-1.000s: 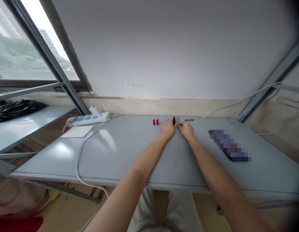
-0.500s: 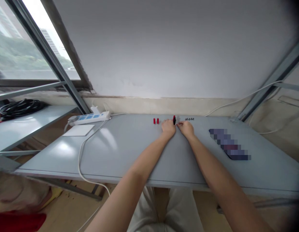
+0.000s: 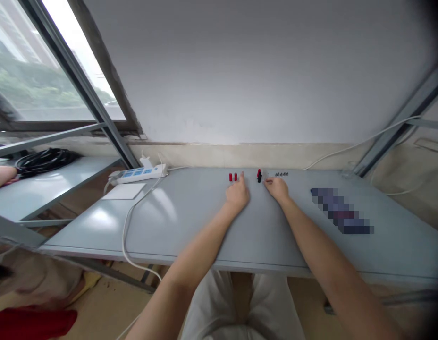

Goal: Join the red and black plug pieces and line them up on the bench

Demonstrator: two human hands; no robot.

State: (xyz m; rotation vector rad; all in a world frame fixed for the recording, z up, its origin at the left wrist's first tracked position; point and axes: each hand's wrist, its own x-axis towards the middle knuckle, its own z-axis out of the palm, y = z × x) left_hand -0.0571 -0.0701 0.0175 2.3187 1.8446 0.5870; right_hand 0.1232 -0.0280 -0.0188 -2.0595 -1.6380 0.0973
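My left hand is over the table just in front of two small red cylinders, which stand side by side. One of its digits stretches forward and I see nothing held; the other fingers are partly hidden. My right hand rests on the table with thumb and fingertips pinched together. Whatever lies between those fingertips is too small to make out. Just left of them stand a small black piece and a red piece, close to a small clear item.
Several small dark pieces line up behind my right hand. A blurred-out flat object lies at right. At left are a power strip, a white flat rectangle and a white cable. Coiled black cable sits on the neighbouring table.
My left hand has moved away from the black and red pieces, leftward and back to the red cylinders. My right hand stays pinched by the clear item. The whole view has shifted slightly.
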